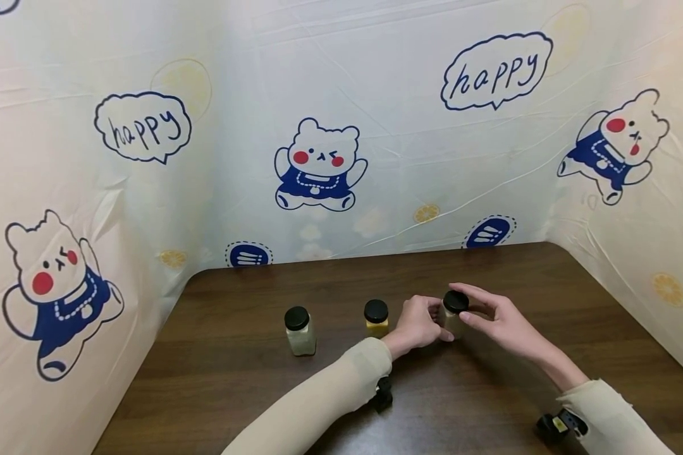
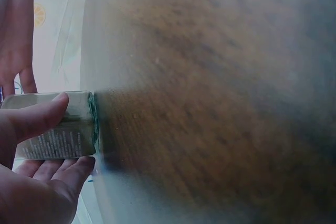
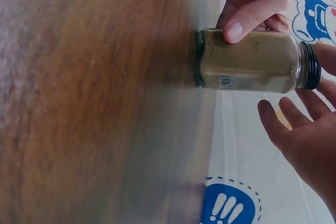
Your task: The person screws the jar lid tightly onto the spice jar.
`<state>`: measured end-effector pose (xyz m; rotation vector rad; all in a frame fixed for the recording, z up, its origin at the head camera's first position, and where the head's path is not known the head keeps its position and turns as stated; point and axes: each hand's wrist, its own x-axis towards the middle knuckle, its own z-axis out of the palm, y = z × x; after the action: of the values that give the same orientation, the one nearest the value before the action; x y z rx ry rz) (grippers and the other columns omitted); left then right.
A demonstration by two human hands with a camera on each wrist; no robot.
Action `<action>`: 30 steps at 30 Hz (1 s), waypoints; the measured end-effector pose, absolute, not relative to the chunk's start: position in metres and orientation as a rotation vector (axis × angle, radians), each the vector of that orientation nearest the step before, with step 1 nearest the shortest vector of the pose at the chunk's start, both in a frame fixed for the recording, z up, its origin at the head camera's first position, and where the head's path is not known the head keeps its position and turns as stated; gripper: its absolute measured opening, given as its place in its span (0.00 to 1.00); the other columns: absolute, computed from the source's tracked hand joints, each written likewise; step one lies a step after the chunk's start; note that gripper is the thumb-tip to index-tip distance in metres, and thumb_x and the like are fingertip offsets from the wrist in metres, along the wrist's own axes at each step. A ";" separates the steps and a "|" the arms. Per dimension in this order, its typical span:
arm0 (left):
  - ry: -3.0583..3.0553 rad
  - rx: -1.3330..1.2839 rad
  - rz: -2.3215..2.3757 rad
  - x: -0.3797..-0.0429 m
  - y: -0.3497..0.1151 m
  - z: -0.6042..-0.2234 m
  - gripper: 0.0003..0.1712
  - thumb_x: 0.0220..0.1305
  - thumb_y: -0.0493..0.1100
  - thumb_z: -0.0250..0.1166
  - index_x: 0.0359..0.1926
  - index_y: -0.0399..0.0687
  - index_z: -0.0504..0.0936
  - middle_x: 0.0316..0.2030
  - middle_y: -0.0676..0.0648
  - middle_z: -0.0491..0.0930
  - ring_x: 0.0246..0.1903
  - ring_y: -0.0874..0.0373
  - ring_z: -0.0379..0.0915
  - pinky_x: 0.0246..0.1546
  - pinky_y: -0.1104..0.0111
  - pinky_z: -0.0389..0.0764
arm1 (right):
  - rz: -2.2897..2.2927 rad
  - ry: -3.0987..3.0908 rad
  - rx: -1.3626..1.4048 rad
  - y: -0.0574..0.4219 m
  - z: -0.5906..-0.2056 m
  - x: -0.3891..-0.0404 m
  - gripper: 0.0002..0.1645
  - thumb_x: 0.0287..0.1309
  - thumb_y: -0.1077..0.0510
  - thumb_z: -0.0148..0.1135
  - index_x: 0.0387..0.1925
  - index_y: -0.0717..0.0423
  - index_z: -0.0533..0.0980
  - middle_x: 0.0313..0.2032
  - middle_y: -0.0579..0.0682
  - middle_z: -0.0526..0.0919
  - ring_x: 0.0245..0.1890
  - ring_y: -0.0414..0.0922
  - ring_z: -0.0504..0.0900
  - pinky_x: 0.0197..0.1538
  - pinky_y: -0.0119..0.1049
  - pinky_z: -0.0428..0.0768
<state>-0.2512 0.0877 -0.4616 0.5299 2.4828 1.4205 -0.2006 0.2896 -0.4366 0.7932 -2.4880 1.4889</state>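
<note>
A glass spice jar (image 3: 247,66) with a black screw lid (image 1: 456,301) and a greyish-brown powder inside stands upright at the right of the table. My left hand (image 1: 420,325) grips its body low down, thumb across the near face and fingers behind, as the left wrist view also shows. Around the black lid are the thumb and fingers of my right hand (image 1: 503,325), pinching it from the right side. In the right wrist view, some of the right hand's fingers (image 3: 278,121) spread loosely below the lid. Small print (image 2: 52,142) shows on the jar's side.
Left of my left hand stands a black-lidded jar (image 1: 376,318) with yellow contents, partly behind the wrist. Farther left is another black-lidded jar (image 1: 300,332) with pale contents. The brown wooden table (image 1: 233,379) backs onto a printed curtain (image 1: 398,208).
</note>
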 end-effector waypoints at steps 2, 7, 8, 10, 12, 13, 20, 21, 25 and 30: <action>2.484 0.538 1.423 -0.251 0.088 -0.461 0.25 0.47 0.34 0.87 0.48 0.50 0.91 0.36 0.59 0.86 0.37 0.68 0.81 0.44 0.70 0.83 | 1.522 -2.473 0.834 0.291 -0.437 -0.202 0.30 0.74 0.69 0.60 0.74 0.62 0.69 0.69 0.73 0.70 0.59 0.42 0.81 0.56 0.29 0.81; 2.486 0.546 1.428 -0.251 0.088 -0.460 0.25 0.46 0.34 0.87 0.47 0.50 0.91 0.35 0.58 0.87 0.37 0.67 0.81 0.43 0.70 0.83 | 1.550 -2.474 0.858 0.293 -0.438 -0.204 0.29 0.75 0.69 0.59 0.74 0.63 0.70 0.70 0.70 0.70 0.62 0.36 0.78 0.59 0.27 0.79; 2.484 0.545 1.430 -0.251 0.088 -0.460 0.25 0.46 0.34 0.87 0.47 0.50 0.91 0.35 0.58 0.87 0.37 0.67 0.81 0.43 0.71 0.83 | 1.558 -2.478 0.852 0.293 -0.438 -0.205 0.29 0.75 0.68 0.59 0.74 0.63 0.70 0.71 0.69 0.71 0.63 0.36 0.78 0.59 0.27 0.79; 2.485 0.547 1.430 -0.251 0.088 -0.460 0.25 0.46 0.34 0.87 0.47 0.50 0.91 0.35 0.58 0.87 0.37 0.67 0.81 0.43 0.71 0.83 | 1.570 -2.487 0.838 0.292 -0.437 -0.205 0.28 0.76 0.68 0.58 0.74 0.64 0.70 0.71 0.67 0.72 0.64 0.34 0.76 0.59 0.27 0.79; 2.485 0.546 1.430 -0.251 0.088 -0.460 0.25 0.46 0.33 0.87 0.47 0.50 0.91 0.35 0.58 0.87 0.36 0.68 0.81 0.43 0.71 0.83 | 1.580 -2.497 0.820 0.292 -0.437 -0.205 0.28 0.76 0.67 0.58 0.73 0.64 0.70 0.71 0.66 0.72 0.64 0.34 0.76 0.58 0.27 0.79; 2.484 0.546 1.430 -0.251 0.088 -0.460 0.25 0.46 0.33 0.87 0.47 0.50 0.91 0.35 0.58 0.87 0.36 0.68 0.81 0.43 0.71 0.83 | 1.583 -2.500 0.813 0.292 -0.436 -0.205 0.27 0.76 0.67 0.58 0.73 0.64 0.71 0.71 0.66 0.72 0.64 0.33 0.75 0.58 0.27 0.79; 2.483 0.555 1.429 -0.252 0.088 -0.462 0.25 0.46 0.34 0.87 0.48 0.49 0.91 0.35 0.58 0.87 0.37 0.68 0.81 0.44 0.71 0.84 | 1.554 -2.499 0.808 0.293 -0.437 -0.206 0.27 0.75 0.67 0.59 0.72 0.68 0.71 0.70 0.68 0.72 0.66 0.30 0.72 0.59 0.25 0.78; 2.481 0.557 1.431 -0.252 0.088 -0.462 0.26 0.46 0.34 0.87 0.48 0.49 0.91 0.35 0.59 0.87 0.36 0.68 0.81 0.44 0.71 0.84 | 1.546 -2.501 0.806 0.293 -0.437 -0.206 0.27 0.75 0.68 0.59 0.71 0.68 0.72 0.70 0.68 0.72 0.66 0.29 0.72 0.59 0.25 0.78; 2.487 0.565 1.427 -0.253 0.088 -0.463 0.25 0.46 0.34 0.87 0.48 0.49 0.91 0.34 0.59 0.86 0.35 0.69 0.80 0.42 0.72 0.83 | 1.506 -2.515 0.786 0.293 -0.437 -0.206 0.27 0.75 0.67 0.60 0.71 0.67 0.72 0.69 0.66 0.73 0.65 0.30 0.73 0.58 0.26 0.79; 2.488 0.564 1.426 -0.253 0.088 -0.463 0.25 0.46 0.34 0.87 0.47 0.49 0.91 0.33 0.60 0.86 0.35 0.69 0.80 0.41 0.73 0.82 | 1.425 -2.537 0.740 0.291 -0.437 -0.204 0.26 0.74 0.66 0.62 0.71 0.64 0.74 0.68 0.63 0.76 0.62 0.34 0.77 0.55 0.27 0.81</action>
<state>-0.2533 0.0883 -0.4634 0.5638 2.4877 1.4259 -0.2045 0.2906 -0.4369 0.7395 -2.5368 1.4253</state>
